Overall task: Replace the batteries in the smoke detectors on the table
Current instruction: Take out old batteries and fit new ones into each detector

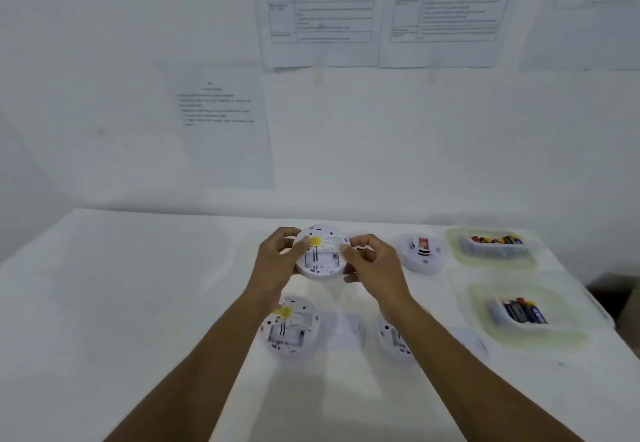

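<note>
Holding a round white smoke detector [320, 254] above the white table [138, 303], back side up, with a yellow tab and a pale label on it; print on the label too blurred to read. Gripping its left rim with the left hand [277, 261], fingers curled round the edge, thumb on the back. Pinching its right edge beside the label with the right hand [372, 265], fingers bent round the rim. Nearer, lying back-up on the table: a second detector [289, 329] with the same yellow tab, and to its right a third detector [391, 337], partly hidden under the right forearm. Right of the held one, resting on the table: a fourth detector [420, 251] with a red patch on top. Further right, two pale trays, the far tray [454, 251] and the near tray [485, 330], each with a clear tub of batteries [495, 240], brands not legible. On the wall behind, printed sheets [225, 130], text unreadable
</note>
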Tool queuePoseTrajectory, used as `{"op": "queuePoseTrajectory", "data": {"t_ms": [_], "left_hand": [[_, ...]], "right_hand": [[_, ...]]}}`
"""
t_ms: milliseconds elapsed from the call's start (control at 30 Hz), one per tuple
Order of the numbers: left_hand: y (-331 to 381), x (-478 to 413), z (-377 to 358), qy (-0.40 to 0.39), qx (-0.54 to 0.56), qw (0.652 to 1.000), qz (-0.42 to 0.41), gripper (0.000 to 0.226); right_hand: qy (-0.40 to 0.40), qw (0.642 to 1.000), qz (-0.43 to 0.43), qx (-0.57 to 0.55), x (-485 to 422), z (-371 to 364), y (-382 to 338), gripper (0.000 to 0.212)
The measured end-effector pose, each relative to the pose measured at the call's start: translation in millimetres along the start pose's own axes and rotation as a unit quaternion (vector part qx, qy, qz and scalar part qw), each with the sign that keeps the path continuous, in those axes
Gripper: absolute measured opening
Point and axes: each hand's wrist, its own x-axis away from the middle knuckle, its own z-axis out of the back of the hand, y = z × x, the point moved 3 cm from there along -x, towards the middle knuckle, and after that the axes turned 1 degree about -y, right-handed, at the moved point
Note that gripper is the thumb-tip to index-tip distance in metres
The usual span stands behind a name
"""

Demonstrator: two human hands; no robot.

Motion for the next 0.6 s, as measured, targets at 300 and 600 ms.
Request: {"op": "queuePoseTrajectory", "data": {"t_ms": [300, 600], "left_hand": [[-33.1, -57.8, 109.3, 0.029, -0.073, 0.996, 0.031, 0.013], [-51.4, -91.8, 118.5, -0.008, -0.131, 0.991, 0.014, 0.017]], "right_hand": [[-0.1, 0.861, 0.121, 0.484, -50.3, -63.8, 27.5, 0.036], [-0.065, 0.846, 0.096, 0.521, -63.8, -90.2, 48.1, 0.019]]}}
